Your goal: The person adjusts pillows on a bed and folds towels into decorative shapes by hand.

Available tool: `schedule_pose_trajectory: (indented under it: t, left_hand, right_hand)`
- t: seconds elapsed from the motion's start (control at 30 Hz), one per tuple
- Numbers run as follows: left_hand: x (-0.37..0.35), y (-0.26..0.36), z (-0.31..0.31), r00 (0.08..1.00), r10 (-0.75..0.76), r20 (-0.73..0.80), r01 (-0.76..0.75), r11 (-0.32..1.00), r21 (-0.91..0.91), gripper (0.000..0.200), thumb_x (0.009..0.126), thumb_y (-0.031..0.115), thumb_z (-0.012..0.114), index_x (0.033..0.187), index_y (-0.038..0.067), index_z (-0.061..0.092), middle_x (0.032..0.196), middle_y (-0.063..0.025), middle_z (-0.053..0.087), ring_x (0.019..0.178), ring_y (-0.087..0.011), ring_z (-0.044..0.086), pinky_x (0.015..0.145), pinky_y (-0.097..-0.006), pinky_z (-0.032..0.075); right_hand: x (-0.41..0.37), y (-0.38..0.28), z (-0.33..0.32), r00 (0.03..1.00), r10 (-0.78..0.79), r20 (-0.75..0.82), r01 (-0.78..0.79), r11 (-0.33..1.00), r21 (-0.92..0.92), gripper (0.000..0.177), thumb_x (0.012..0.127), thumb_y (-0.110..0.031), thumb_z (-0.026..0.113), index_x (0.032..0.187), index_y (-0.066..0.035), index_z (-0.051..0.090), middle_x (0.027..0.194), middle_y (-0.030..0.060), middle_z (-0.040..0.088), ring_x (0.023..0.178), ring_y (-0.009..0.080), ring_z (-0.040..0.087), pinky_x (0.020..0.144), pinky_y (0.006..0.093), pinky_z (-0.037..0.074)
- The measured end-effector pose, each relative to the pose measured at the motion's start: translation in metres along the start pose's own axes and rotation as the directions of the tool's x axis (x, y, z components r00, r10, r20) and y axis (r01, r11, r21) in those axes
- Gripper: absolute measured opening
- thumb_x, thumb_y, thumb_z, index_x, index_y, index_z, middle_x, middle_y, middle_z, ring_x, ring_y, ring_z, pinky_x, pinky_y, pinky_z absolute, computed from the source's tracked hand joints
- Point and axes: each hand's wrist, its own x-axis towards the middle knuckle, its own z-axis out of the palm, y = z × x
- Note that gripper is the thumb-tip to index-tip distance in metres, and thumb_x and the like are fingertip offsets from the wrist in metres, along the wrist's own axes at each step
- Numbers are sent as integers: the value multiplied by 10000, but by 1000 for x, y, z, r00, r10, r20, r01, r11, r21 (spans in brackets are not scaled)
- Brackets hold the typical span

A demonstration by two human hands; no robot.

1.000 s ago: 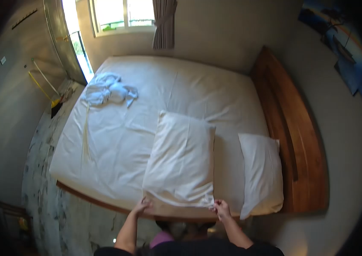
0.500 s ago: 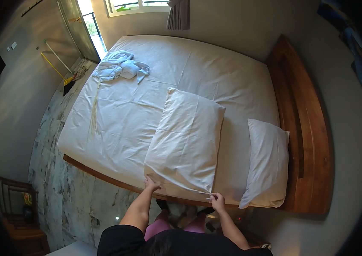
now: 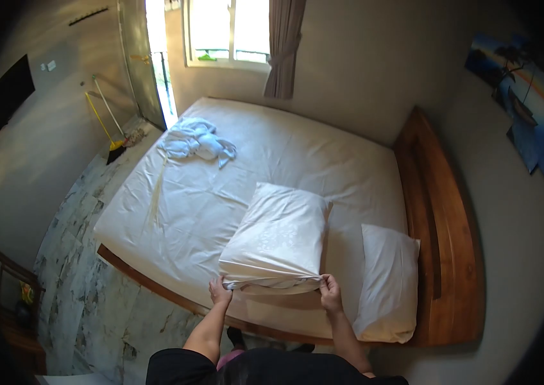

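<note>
A white pillow (image 3: 278, 234) in its pillowcase lies on the bed, its near edge lifted off the sheet. My left hand (image 3: 221, 292) is closed on the near left corner of the pillowcase. At the near right corner, my right hand (image 3: 330, 295) pinches the fabric between thumb and fingers. The case's open end stretches between both hands, with folds of cloth showing inside. To the right, a second white pillow (image 3: 387, 282) rests beside the headboard.
The bed (image 3: 285, 141) has a white sheet, a wooden frame and a wooden headboard (image 3: 442, 244). Bluish cloths (image 3: 198, 141) lie bunched at its far left corner beside a bundle of thin sticks (image 3: 156, 192). A broom (image 3: 117, 151) leans near the door. A chair (image 3: 12, 282) stands lower left.
My left hand has closed on the pillowcase corner. Both hands have raised the pillow's near edge, which lay on the bed before. The view has tilted up.
</note>
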Motion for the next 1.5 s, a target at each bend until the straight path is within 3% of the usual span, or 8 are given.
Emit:
schedule_pose_trajectory:
  t: [0.17, 0.3, 0.5, 0.63, 1.13, 1.3, 1.4, 1.5]
  left_hand:
    - [21, 46, -68, 996, 12, -85, -27, 985, -172, 269, 788, 167, 532, 1033, 95, 616, 946, -181, 643, 941, -340, 604, 808, -438, 472]
    - [23, 72, -120, 985, -2, -172, -73, 903, -423, 261, 878, 208, 433, 955, 18, 595, 744, -216, 636, 707, -384, 630, 669, -464, 489]
    - [-18, 163, -234, 833, 286, -474, -512, 723, -465, 192, 899, 98, 427, 927, 13, 596, 547, -74, 555, 411, -133, 516, 402, -290, 414]
    - [-50, 239, -296, 880, 376, -290, -407, 282, -869, 201, 935, 107, 411, 1005, 59, 593, 571, 8, 538, 389, -37, 415, 342, -196, 309]
    - [-61, 282, -296, 716, 668, 203, -201, 476, -856, 298, 892, 72, 480, 1174, -3, 543, 809, -44, 623, 668, -74, 578, 626, -203, 488]
    - [-63, 287, -296, 755, 636, 162, -276, 532, -800, 385, 841, 50, 361, 1174, -31, 535, 693, -16, 560, 567, -67, 504, 536, -198, 433]
    - [-72, 289, -294, 782, 614, 106, -343, 566, -750, 421, 802, 33, 313, 1145, -43, 543, 573, 32, 432, 475, -50, 375, 446, -204, 330]
    - [-89, 298, -299, 805, 589, 71, -327, 541, -775, 412, 789, 30, 318, 1122, -42, 549, 585, 30, 447, 476, -46, 365, 442, -199, 309]
  right_hand:
    - [21, -108, 21, 981, -190, -39, 194, 975, 112, 107, 967, -151, 466, 979, -56, 512, 860, 0, 554, 777, 65, 530, 738, 228, 468]
    - [31, -143, 20, 948, -314, -42, 317, 944, 90, 122, 974, -171, 450, 960, -64, 507, 821, -4, 538, 751, 63, 517, 705, 231, 470]
    - [33, -183, -16, 956, -181, -232, 250, 916, 315, 114, 967, -167, 453, 957, -72, 514, 818, 1, 524, 726, 81, 515, 666, 243, 459]
    - [16, -246, -38, 869, -331, -367, 448, 841, 303, 47, 953, -122, 475, 956, -83, 500, 816, 0, 513, 721, 72, 512, 662, 229, 453]
    - [34, -154, -139, 831, -208, -516, 342, 923, 178, 112, 913, -27, 430, 878, -105, 501, 872, 9, 489, 759, 102, 525, 650, 250, 513]
    - [38, -146, -145, 812, -402, -423, 337, 915, -221, 98, 889, -14, 467, 875, -81, 537, 848, 19, 533, 774, 132, 553, 710, 274, 494]
    - [31, -167, -109, 640, -716, -278, 287, 558, -779, 102, 838, 15, 522, 917, -28, 570, 900, 69, 561, 852, 199, 555, 775, 301, 454]
    - [22, -206, -40, 528, -848, -46, 553, 385, -739, 105, 827, 2, 546, 921, -27, 582, 916, 90, 568, 876, 230, 559, 768, 323, 460]
